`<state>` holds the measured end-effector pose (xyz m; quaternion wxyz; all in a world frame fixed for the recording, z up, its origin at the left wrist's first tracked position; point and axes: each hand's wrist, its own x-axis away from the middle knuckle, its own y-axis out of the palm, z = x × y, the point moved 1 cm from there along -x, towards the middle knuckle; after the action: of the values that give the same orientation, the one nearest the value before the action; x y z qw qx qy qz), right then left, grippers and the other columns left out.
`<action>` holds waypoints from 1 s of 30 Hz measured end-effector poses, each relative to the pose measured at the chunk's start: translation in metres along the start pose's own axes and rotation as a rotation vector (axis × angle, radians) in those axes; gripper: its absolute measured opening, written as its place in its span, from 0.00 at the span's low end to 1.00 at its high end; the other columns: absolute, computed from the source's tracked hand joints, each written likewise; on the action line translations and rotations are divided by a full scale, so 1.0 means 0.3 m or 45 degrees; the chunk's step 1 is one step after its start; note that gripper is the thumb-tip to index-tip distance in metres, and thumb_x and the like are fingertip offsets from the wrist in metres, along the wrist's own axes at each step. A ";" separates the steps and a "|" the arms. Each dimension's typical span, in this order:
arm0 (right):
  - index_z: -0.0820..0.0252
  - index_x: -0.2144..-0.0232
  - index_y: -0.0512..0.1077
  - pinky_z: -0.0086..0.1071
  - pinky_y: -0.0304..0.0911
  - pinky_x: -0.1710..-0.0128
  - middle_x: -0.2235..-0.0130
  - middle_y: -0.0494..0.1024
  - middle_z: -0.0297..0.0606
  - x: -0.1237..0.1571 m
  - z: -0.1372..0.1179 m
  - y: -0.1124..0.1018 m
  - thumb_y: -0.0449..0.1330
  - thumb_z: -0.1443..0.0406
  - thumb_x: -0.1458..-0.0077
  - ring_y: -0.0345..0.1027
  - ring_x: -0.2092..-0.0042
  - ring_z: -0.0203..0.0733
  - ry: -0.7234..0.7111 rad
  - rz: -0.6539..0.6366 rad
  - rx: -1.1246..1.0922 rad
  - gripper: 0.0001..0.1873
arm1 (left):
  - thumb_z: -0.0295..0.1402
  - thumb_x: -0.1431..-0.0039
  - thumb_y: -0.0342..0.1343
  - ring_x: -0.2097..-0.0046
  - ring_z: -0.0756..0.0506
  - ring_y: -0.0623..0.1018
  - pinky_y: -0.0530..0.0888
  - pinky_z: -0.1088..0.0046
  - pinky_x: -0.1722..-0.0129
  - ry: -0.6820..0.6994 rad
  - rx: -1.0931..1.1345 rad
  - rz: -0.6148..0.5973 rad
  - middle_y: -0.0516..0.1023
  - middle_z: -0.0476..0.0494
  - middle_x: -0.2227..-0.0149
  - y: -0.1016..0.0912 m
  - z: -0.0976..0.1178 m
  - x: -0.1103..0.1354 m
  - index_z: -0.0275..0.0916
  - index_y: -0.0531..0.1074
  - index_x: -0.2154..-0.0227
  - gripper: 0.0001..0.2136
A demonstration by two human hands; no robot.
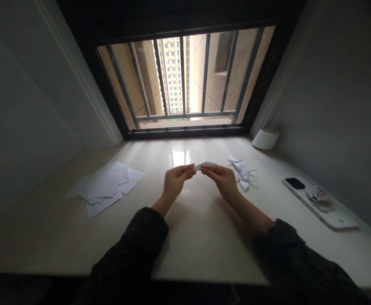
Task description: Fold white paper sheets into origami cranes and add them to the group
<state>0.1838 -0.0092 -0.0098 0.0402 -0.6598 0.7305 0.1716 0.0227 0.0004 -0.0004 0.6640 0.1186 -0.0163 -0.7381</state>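
A small piece of folded white paper (207, 164) is held up above the white sill, between both hands. My left hand (176, 180) pinches its left end with thumb and fingers. On the other side, my right hand (222, 178) grips it the same way, covering part of the paper. Just right of that hand, several folded paper cranes (243, 171) lie close together. Off to the left rests a loose stack of white paper sheets (104, 184), spread unevenly.
At the right lies a phone (327, 212) with a round cartoon grip on its back. A white cylinder (266, 139) stands in the far right corner. Behind the sill (204, 250) is a dark-framed window (185, 134) with bars outside. Walls flank both sides.
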 end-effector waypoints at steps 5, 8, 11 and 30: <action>0.54 0.71 0.80 0.45 0.70 0.56 0.66 0.82 0.37 -0.006 0.013 -0.005 0.71 0.61 0.63 0.75 0.64 0.44 0.031 0.038 -0.015 0.12 | 0.39 0.54 0.65 0.63 0.44 0.81 0.76 0.61 0.56 0.034 -0.040 -0.026 0.82 0.42 0.65 -0.006 -0.009 -0.004 0.38 0.79 0.62 0.15; 0.54 0.71 0.80 0.44 0.71 0.59 0.67 0.82 0.37 -0.007 0.012 -0.005 0.71 0.61 0.62 0.74 0.67 0.43 0.038 0.043 -0.007 0.12 | 0.38 0.54 0.65 0.63 0.43 0.81 0.76 0.61 0.55 0.036 -0.032 -0.023 0.82 0.42 0.65 -0.003 -0.009 -0.002 0.38 0.79 0.63 0.15; 0.54 0.72 0.80 0.43 0.70 0.60 0.68 0.82 0.37 -0.005 0.006 -0.004 0.71 0.61 0.62 0.73 0.69 0.42 0.033 0.052 -0.012 0.11 | 0.38 0.54 0.65 0.63 0.44 0.81 0.76 0.60 0.54 0.034 -0.009 -0.015 0.82 0.42 0.64 0.001 -0.006 0.001 0.38 0.79 0.63 0.15; 0.57 0.72 0.79 0.38 0.70 0.64 0.68 0.81 0.37 0.001 0.012 0.001 0.72 0.61 0.64 0.73 0.71 0.39 0.013 0.148 -0.093 0.12 | 0.33 0.57 0.67 0.60 0.44 0.80 0.73 0.61 0.52 -0.024 -0.012 -0.056 0.82 0.41 0.65 0.015 -0.012 0.012 0.36 0.74 0.55 0.23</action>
<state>0.1828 -0.0083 -0.0133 0.0023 -0.6181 0.7611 0.1967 0.0276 -0.0032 -0.0037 0.6480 0.1088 -0.0163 -0.7536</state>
